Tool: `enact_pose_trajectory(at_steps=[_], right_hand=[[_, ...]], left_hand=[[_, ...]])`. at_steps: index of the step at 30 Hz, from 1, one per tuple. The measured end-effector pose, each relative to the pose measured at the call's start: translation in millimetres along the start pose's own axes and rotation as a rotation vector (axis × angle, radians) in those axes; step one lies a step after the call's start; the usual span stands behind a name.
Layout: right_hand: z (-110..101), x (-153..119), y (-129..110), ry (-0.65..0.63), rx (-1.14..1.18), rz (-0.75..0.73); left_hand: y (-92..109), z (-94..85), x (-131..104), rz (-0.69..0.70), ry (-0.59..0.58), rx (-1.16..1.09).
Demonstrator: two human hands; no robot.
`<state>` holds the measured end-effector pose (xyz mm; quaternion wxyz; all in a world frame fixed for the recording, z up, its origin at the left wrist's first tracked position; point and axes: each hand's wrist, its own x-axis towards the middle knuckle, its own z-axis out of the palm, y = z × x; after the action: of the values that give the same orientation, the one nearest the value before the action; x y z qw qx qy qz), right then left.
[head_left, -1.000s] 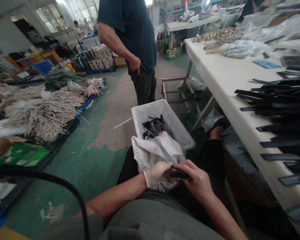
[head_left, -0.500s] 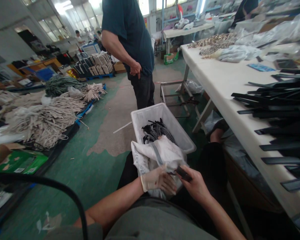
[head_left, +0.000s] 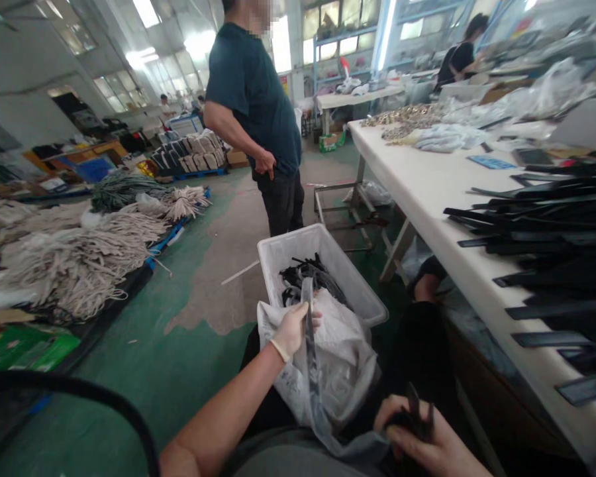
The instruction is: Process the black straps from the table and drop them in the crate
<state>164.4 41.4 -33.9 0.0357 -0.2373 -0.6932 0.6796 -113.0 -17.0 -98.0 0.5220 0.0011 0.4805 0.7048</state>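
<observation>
My left hand [head_left: 293, 328], in a pale glove, pinches a long grey strip [head_left: 312, 358] near its upper end. The strip hangs over a white woven sack [head_left: 345, 377] on my lap and curves down to the right. Its lower end runs towards my right hand [head_left: 422, 437], which is bare and closed around black strap pieces [head_left: 413, 414] whose ends stick up. Whether the strip's end is also in that hand I cannot tell. Just beyond the sack stands a white plastic bin [head_left: 365, 281] with black straps [head_left: 305, 268] inside.
A long table [head_left: 402, 179] on my right carries black straps [head_left: 541, 232], metal parts and plastic bags. Ahead, beyond the bin, stands a person [head_left: 258, 99]. Bundles of beige cord [head_left: 79, 252] lie at left, and a black tube [head_left: 104, 394] curves through the lower left.
My left hand has moved up and now pinches the strip, drawn up off the sack. My right hand has moved down and right with the dark pieces. The view has tilted up slightly.
</observation>
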Motion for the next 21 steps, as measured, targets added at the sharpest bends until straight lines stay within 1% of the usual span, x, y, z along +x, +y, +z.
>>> enact_pose_trajectory(at_steps=[2, 5, 8, 11, 13, 16, 19, 21], right_hand=[[-7, 20, 3, 0.074, 0.132, -0.037], [-25, 49, -3, 0.205, 0.253, -0.06], [-42, 71, -13, 0.245, 0.355, -0.1], [-50, 86, -16, 0.264, 0.431, -0.147], [-53, 92, -14, 0.266, 0.46, -0.145], [-55, 95, -8, 0.273, 0.51, -0.145], [-59, 89, -7, 0.279, 0.512, -0.191], [-60, 82, -12, 0.315, 0.449, -0.203]], left_hand=[[-7, 2.0, -17, 0.038, -0.098, 0.137], [-16, -0.1, -48, 0.013, -0.22, 0.325], [-17, -1.6, -75, -0.033, -0.347, 0.515], [-17, -1.6, -94, -0.065, -0.467, 0.671], [-17, -2.3, -101, -0.045, -0.508, 0.749], [-22, -7.1, -106, -0.026, -0.524, 0.869], [-28, -16.2, -105, -0.053, -0.526, 0.973], [-29, -20.9, -100, -0.055, -0.528, 1.032]])
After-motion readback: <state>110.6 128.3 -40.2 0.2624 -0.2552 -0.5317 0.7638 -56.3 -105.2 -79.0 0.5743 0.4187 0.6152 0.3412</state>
